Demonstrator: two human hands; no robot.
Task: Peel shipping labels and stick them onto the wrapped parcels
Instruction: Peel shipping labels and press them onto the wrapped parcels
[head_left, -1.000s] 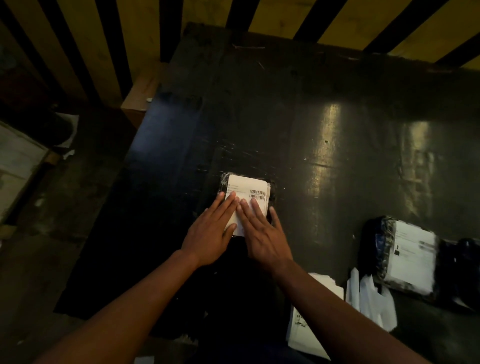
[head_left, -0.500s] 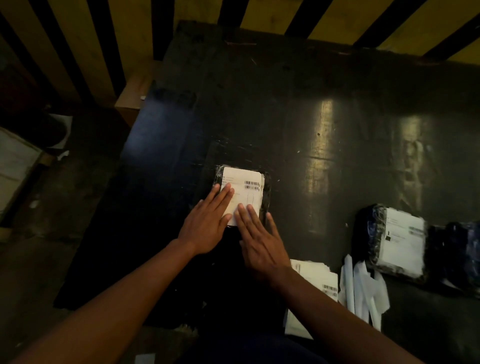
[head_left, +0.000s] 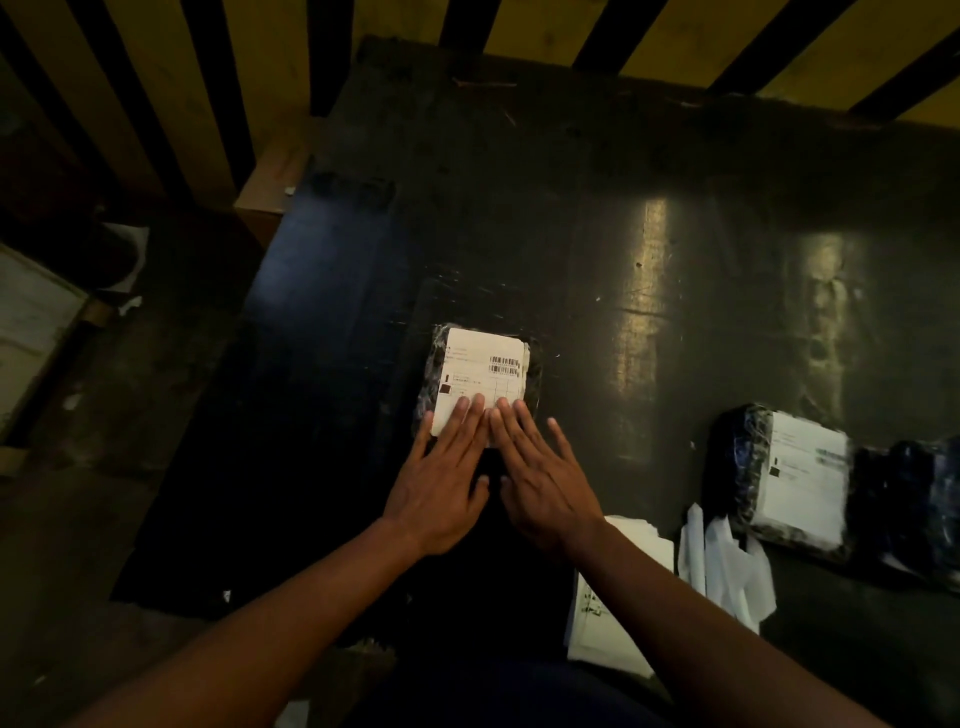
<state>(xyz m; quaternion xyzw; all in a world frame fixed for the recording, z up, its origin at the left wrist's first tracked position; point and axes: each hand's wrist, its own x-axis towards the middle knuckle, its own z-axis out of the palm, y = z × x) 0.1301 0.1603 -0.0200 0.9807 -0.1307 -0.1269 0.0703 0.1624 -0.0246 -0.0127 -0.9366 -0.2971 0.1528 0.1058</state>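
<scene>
While both sets of fingers lie straight and slightly spread, they press flat on the near end of a white shipping label (head_left: 483, 379) that sits on a dark wrapped parcel (head_left: 431, 374). The left hand (head_left: 441, 488) has its fingertips (head_left: 470, 408) on the label's near left part, and the right hand (head_left: 540, 488) has its fingertips (head_left: 511, 413) on the near right part, with the two hands just beside each other, thumbs almost meeting. Neither hand pinches or curls round anything. Beyond the fingertips the label shows a barcode (head_left: 505, 365) near its far right corner and small printed lines (too small to read). The parcel's shiny black wrap shows as a border along the label's left and right sides.

Under the parcel lies the dark, scuffed bench (head_left: 649, 234), with streaks of light reflected on it to the right of the hands. Just beside the right forearm, nearer the person than the fingers, a stack of white label sheets (head_left: 618, 613) rests on the bench. Right of that lie crumpled strips of white backing paper (head_left: 727, 571). Farther right, well apart from the fingers, a second wrapped parcel (head_left: 743, 467) carries its own white label (head_left: 805, 478), and another dark wrapped bundle (head_left: 909, 499) touches its right side. Beyond the bench's far edge stands a wall of yellowish boards with black stripes (head_left: 156, 104). Left of the hands, the floor (head_left: 130, 441) is dim, with a pale box (head_left: 31, 332) at the picture's edge.
</scene>
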